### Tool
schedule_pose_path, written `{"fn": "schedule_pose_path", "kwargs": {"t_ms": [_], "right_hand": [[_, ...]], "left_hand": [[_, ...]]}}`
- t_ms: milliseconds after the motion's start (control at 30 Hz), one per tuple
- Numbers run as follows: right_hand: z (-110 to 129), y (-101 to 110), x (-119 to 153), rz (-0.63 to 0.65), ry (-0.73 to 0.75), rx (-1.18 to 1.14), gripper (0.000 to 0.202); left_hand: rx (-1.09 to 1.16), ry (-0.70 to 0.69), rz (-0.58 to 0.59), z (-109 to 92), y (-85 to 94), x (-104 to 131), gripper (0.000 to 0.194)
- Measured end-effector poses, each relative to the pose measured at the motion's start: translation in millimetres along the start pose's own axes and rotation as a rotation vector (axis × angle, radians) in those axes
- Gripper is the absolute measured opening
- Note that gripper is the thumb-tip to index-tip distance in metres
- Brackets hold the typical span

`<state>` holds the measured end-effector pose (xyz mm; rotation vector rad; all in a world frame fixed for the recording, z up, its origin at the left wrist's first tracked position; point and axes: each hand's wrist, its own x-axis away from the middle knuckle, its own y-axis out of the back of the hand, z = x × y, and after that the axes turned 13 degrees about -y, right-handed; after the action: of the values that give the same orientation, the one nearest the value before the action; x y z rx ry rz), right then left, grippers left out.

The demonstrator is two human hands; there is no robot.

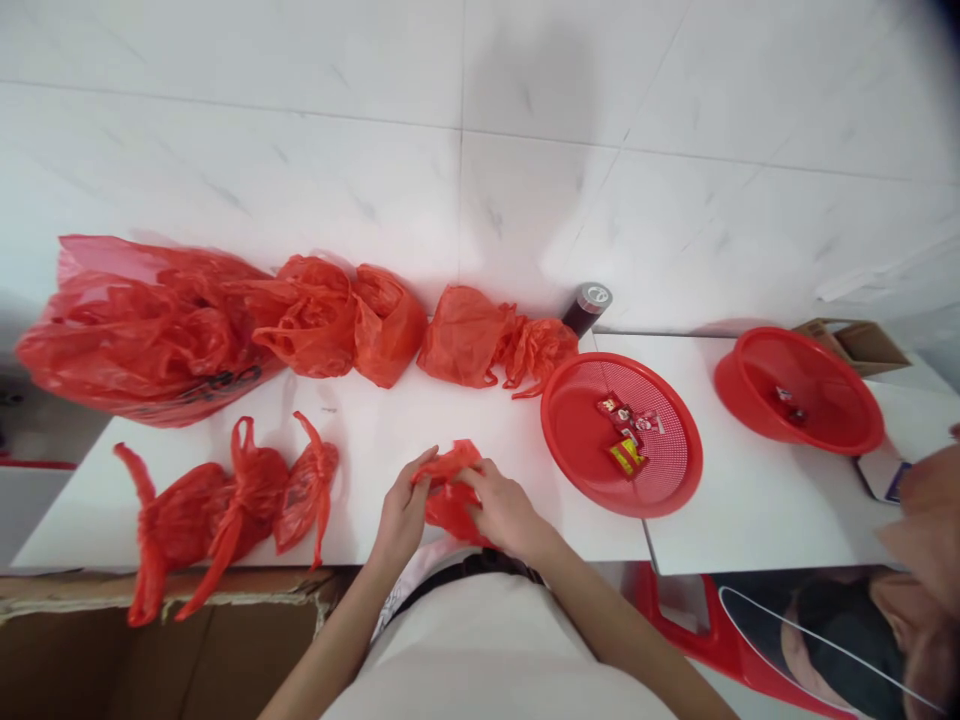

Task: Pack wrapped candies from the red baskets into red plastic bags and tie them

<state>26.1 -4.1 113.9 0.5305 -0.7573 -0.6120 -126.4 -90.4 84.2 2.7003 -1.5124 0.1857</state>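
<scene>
Between my two hands is a red plastic bag [454,500], held close to my body at the front edge of the white table. The fingers of my left hand [405,505] pinch its left side near the top. On the other side, my right hand [506,505] has its fingers bent over the bag, gripping it; some fingertips are hidden in the plastic. To the right stands a red mesh basket [679,470] with several small wrapped packets [634,425] in it, one of them yellow. Tied red bags [255,490] lie to the left.
Along the wall sit a large red bag bundle [150,330] and several filled red bags [465,335]. A dark cylinder [586,308] stands behind the basket. Farther right are a red basin [757,400], a cardboard box [862,345] and another person [930,540]. An open carton [247,650] is below left.
</scene>
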Motion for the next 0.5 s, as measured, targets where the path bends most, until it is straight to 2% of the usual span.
{"fn": "schedule_pose_path", "kwargs": {"t_ms": [67, 133, 200, 300, 333, 367, 467, 500], "right_hand": [[-24.5, 2.3, -7.3, 0.009, -0.093, 0.170, 0.051], [-52.0, 13.3, -13.3, -0.055, -0.189, 0.274, 0.054], [-72.3, 30.1, -15.4, -0.138, -0.264, 0.327, 0.055], [-76.7, 58.5, -8.1, -0.141, -0.277, 0.303, 0.050], [-71.4, 67.4, -2.9, -0.148, -0.250, 0.269, 0.046], [-64.0, 75.4, 3.3, -0.195, -0.214, 0.224, 0.041], [-41.3, 89.4, 22.3, -0.578, -0.125, 0.065, 0.026], [-37.0, 89.4, 26.6, -0.681, -0.111, 0.019, 0.026]], "left_hand": [[-0.024, 0.056, -0.013, -5.5, 13.6, -2.1, 0.035], [0.020, 0.145, -0.019, -11.2, 31.9, -6.5, 0.026], [0.103, 0.233, 0.020, -18.7, 48.6, -11.9, 0.025], [0.220, 0.311, 0.134, -37.1, 61.0, -18.5, 0.026], [0.246, 0.266, 0.125, -45.0, 61.5, -19.2, 0.025], [0.259, 0.165, 0.084, -53.1, 60.9, -18.9, 0.024], [0.136, -0.305, -0.131, -70.7, 56.6, -11.3, 0.030], [0.053, -0.388, -0.160, -71.9, 55.2, -7.5, 0.031]]}}
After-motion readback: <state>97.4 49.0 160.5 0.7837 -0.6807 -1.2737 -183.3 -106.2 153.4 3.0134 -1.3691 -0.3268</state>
